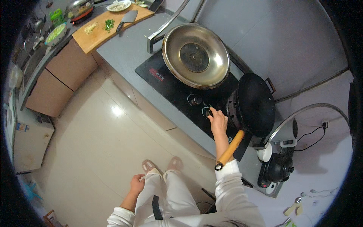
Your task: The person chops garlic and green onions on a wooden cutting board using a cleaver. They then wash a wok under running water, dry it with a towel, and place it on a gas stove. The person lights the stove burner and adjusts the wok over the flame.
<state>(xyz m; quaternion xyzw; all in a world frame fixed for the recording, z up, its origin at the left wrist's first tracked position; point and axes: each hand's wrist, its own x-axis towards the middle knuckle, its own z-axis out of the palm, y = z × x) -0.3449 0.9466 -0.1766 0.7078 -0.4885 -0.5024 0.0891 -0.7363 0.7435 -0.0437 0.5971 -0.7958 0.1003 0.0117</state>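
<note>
My right hand (218,121) is at the front of a black gas cooktop (175,82), thumb and fingers around a control knob (207,112). A second knob (194,100) sits just left of it. Beside that hand a black wok (256,105) stands tilted on the right burner. Its wooden handle (232,149) passes over my right forearm. On the left side of the cooktop rests a wide, shallow stainless-steel basin or lid (217,59), with nothing seen in it. My left hand (137,184) hangs by my thigh, fingers loosely curled, nothing visible in it.
Back left, a wooden cutting board (99,38) bears a cleaver (129,19), chopped greens (109,24) and minced pieces (91,28). A white plate of food (118,5) stands behind. At right are a black pot (279,167) and a white bowl (265,153). Metal rails flank the cooktop.
</note>
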